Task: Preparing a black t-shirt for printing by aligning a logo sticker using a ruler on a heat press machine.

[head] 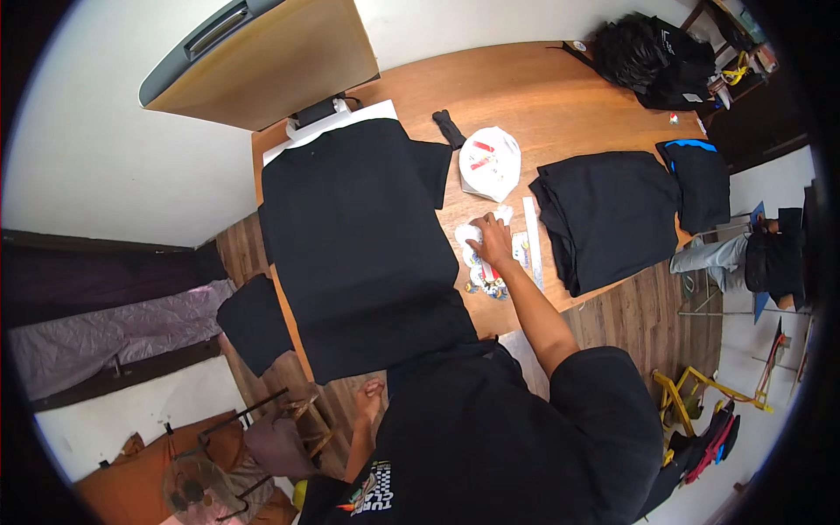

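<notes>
My right hand (493,241) reaches over the table, its fingers bent down at a small pile of white pieces and printed stickers or transfers (489,279); whether it grips one is hidden. My left hand (371,394) hangs low beside my body, fingers curled, near the table's edge. A black T-shirt (361,243) lies spread in front of me, one sleeve towards the white round container (491,161). Right of the printed pieces lies a pale ruler (533,243). Folded black cloth (610,210) is stacked further right. A small black roll or cloth piece (449,128) lies above the sleeve.
A large heat press or similar machine (262,65) stands raised beyond the shirt. A black bag (676,59) sits at the far right corner of the wooden table (558,98). More dark cloth (699,187) lies at the right end. Another person (755,259) is at the right, and a fan (197,489) at lower left.
</notes>
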Action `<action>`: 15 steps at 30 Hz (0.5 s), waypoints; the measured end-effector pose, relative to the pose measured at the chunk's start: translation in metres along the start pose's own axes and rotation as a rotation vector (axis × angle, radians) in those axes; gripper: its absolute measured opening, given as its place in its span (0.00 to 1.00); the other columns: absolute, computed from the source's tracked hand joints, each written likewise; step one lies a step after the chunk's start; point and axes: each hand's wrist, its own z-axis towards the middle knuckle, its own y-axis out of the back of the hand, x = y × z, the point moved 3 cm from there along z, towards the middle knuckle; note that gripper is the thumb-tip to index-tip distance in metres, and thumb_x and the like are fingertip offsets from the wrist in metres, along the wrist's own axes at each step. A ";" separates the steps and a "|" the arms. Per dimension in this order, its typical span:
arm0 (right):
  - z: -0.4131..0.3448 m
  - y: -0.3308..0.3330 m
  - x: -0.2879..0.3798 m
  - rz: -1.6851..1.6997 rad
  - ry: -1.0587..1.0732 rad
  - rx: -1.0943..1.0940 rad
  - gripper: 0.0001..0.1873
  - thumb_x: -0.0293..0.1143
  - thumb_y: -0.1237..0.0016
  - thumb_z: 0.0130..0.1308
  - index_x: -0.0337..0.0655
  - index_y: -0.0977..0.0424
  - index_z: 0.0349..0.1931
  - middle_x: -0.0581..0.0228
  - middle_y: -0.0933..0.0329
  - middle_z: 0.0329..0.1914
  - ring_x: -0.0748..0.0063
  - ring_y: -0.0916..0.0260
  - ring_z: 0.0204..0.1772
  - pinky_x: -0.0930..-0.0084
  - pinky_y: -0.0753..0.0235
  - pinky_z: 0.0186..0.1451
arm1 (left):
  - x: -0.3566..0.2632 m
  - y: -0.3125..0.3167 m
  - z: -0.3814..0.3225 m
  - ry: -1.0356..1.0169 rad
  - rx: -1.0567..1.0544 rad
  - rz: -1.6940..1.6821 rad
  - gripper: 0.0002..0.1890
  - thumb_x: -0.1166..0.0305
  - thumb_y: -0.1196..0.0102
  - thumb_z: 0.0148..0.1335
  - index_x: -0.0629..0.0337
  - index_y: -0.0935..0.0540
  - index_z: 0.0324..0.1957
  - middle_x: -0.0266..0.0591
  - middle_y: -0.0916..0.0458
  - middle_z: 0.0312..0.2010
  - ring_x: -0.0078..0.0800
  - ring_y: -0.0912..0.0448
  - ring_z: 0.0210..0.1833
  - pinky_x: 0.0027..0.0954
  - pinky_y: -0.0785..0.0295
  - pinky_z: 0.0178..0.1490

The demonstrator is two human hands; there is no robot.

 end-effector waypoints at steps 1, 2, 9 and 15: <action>0.003 0.003 0.004 0.000 0.003 0.002 0.25 0.38 0.26 0.61 0.51 0.18 0.58 0.60 0.26 0.60 0.49 0.28 0.62 0.52 0.31 0.65 | 0.001 -0.001 -0.004 0.045 -0.001 -0.012 0.12 0.69 0.33 0.72 0.60 0.11 0.54 0.38 0.09 0.50 0.27 0.13 0.54 0.32 0.21 0.61; 0.005 0.007 0.008 0.036 0.015 -0.014 0.23 0.36 0.26 0.60 0.49 0.18 0.55 0.60 0.23 0.57 0.49 0.26 0.60 0.52 0.28 0.63 | 0.001 -0.001 -0.007 0.046 -0.004 -0.014 0.12 0.69 0.33 0.72 0.60 0.11 0.54 0.38 0.09 0.50 0.27 0.13 0.54 0.32 0.21 0.61; 0.025 -0.004 -0.018 0.789 -0.031 -0.014 0.07 0.25 0.33 0.64 0.41 0.17 0.40 0.61 0.14 0.39 0.55 0.19 0.41 0.60 0.20 0.52 | -0.004 -0.004 -0.005 0.091 0.005 0.080 0.14 0.67 0.34 0.73 0.59 0.11 0.56 0.39 0.09 0.50 0.29 0.13 0.54 0.33 0.21 0.61; 0.010 0.036 -0.005 0.228 0.214 -0.235 0.09 0.29 0.32 0.63 0.46 0.16 0.43 0.64 0.18 0.52 0.55 0.25 0.58 0.57 0.30 0.65 | 0.005 -0.007 0.004 0.045 0.007 0.027 0.14 0.67 0.34 0.73 0.58 0.12 0.57 0.39 0.09 0.50 0.30 0.13 0.53 0.32 0.21 0.61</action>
